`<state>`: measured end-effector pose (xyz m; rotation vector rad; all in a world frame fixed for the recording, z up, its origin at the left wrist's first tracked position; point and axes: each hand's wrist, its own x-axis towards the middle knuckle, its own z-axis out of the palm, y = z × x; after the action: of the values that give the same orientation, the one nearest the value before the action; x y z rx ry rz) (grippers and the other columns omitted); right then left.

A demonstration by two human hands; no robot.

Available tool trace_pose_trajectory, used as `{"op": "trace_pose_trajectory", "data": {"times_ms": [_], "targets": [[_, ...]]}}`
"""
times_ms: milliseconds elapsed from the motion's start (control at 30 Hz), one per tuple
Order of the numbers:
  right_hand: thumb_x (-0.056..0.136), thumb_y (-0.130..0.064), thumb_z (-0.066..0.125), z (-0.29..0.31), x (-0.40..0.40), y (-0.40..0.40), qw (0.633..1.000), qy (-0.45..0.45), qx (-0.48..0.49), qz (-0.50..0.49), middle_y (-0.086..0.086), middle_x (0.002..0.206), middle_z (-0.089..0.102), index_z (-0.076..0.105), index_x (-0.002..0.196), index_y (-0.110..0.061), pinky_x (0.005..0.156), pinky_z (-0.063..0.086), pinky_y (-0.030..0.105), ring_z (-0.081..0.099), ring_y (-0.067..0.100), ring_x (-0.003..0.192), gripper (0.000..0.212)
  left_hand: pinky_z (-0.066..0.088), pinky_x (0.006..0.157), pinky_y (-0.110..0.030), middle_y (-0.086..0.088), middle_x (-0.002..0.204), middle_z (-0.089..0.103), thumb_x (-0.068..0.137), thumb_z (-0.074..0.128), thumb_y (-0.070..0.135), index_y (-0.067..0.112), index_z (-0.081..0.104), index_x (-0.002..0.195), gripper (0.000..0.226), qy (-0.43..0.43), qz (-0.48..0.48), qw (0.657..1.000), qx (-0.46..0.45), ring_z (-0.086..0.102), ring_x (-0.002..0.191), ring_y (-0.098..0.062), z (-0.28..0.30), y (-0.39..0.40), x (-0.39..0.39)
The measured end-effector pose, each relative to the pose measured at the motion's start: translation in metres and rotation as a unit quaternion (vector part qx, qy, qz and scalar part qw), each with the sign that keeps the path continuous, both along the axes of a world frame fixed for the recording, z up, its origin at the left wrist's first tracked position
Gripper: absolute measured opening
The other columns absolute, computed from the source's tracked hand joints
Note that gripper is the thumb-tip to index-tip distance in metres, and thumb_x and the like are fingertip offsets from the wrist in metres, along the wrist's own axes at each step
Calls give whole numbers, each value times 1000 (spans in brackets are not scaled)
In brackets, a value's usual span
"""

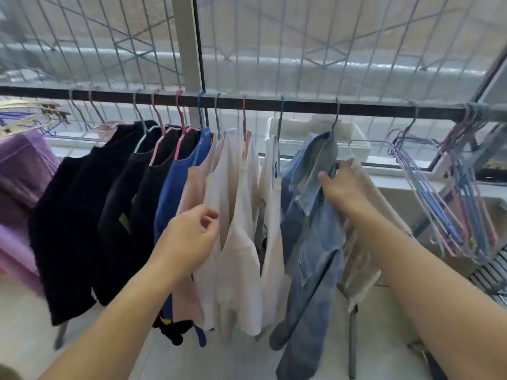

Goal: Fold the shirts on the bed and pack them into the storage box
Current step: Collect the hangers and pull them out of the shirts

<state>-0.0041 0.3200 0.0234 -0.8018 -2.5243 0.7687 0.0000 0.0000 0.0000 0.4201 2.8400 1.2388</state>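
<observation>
Right hand [344, 187], mine, reaches forward with its fingers curled round the collar edge of the pale denim shirt [310, 220], thumb on the near face of the cloth, gripping it just below its hanger hook. Left hand [189, 237] is raised before the white shirt [238, 242]; its fingers are curled, with fingertips and thumb closing on the front edge of that shirt, though whether cloth is truly pinched I cannot tell.

Both shirts hang on wire hangers from the dark rail [301, 106], which runs across the view in front of the window grille [329, 37]. Leftward along the same rail: a pink shirt [192, 193] touching the white one, then a blue shirt [178, 193], then several black shirts [82, 215] packed close together. Beyond these, at the far left, purple cloth [19, 171] is draped.

At the far right a bundle of empty hangers [450, 196] hangs from the rail, well apart from my right hand. A white tub [315, 133] sits on the ledge behind the denim shirt.
</observation>
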Motion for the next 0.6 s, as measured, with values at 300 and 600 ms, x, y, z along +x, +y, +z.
{"op": "trace_pose_trajectory", "data": {"times_ms": [300,600], "targets": [[101,-25,49,32,-6,8,989,136,-59,16,8,99,62,59,108,-6,78,44,39,59,32,96,22,44,58,-10,14,98,66,102,57,27,38,63,110,14,-1,-49,998,50,67,80,-6,27,26,2],[97,-16,59,-1,112,8,993,54,-22,105,-9,94,59,55,109,-12,74,42,24,57,7,91,13,48,70,-15,9,97,70,102,58,28,38,66,108,14,-85,-116,985,93,66,89,-5,-3,40,63]]}}
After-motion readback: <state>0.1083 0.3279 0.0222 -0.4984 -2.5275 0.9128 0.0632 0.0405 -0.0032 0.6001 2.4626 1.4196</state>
